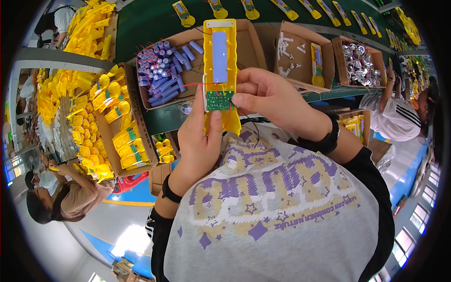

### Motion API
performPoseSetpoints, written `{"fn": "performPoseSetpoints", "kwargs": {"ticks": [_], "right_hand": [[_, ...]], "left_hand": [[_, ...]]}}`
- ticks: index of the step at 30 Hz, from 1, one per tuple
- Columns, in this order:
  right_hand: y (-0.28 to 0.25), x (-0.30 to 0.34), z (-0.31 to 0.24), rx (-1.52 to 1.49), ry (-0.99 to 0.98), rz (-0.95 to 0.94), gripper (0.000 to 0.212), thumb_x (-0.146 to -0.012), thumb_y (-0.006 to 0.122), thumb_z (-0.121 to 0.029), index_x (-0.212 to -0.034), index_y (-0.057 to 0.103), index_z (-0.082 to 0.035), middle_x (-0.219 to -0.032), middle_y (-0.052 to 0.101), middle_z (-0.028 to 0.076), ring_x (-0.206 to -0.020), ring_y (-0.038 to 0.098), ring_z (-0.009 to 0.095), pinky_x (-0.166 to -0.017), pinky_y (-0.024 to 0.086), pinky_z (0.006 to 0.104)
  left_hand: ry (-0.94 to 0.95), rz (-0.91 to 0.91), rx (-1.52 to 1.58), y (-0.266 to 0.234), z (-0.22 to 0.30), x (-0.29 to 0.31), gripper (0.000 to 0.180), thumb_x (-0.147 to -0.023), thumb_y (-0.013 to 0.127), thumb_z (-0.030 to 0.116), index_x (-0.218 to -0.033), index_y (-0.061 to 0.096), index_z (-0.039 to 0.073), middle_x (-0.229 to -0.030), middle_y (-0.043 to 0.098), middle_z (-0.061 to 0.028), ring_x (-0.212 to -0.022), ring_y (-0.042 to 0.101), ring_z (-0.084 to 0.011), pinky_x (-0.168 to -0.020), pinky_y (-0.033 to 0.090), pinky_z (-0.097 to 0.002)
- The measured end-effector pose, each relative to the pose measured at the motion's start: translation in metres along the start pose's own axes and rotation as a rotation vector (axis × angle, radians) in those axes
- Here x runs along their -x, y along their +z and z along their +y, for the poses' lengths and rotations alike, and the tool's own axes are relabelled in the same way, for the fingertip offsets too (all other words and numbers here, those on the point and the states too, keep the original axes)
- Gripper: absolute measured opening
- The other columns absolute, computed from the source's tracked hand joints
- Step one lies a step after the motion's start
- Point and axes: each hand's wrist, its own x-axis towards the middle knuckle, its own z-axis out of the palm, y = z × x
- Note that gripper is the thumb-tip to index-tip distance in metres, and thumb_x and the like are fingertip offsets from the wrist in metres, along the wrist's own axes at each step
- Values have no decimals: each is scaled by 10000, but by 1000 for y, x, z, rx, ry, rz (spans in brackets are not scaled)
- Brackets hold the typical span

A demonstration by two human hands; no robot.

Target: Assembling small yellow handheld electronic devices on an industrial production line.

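Yellow casing [231, 63], pinched by both hands [196, 143] [277, 101], partly hides a cardboard box [250, 52] of cells [162, 70].

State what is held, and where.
A yellow housing: the left hand grips its lower part, fingers beside and below the green circuit board. Whether the right hand, at the board's right edge, also grips is unclear.

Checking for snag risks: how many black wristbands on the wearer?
2: a narrow black band at the wrist of the left hand, a wider black band at that of the right hand.
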Motion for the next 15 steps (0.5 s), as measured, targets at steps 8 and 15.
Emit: {"fn": "performPoseSetpoints", "kwargs": {"ticks": [8, 15], "right_hand": [[0, -2, 2, -62, 15, -2, 328, -851, 502, -107, -1111, 375, 46, -999, 566, 95, -896, 551, 129, -771, 473, 274], [-6, -6, 10, -34, 10, 54, 321, -855, 481, -83, -1131, 375, 40, -1012, 556, 97, -905, 547, 127, -783, 468, 269]], "left_hand": [[-50, 28, -68, 2, 4, 3, 400, -865, 409, 112, -1242, 360, -14, -1004, 564, -164, -863, 571, -183, -742, 433, -265], [-35, -7, -66, 4, 0, -6, 399, -860, 405, 97, -1239, 360, -21, -1022, 550, -198, -903, 576, -247, -758, 431, -284]]}}
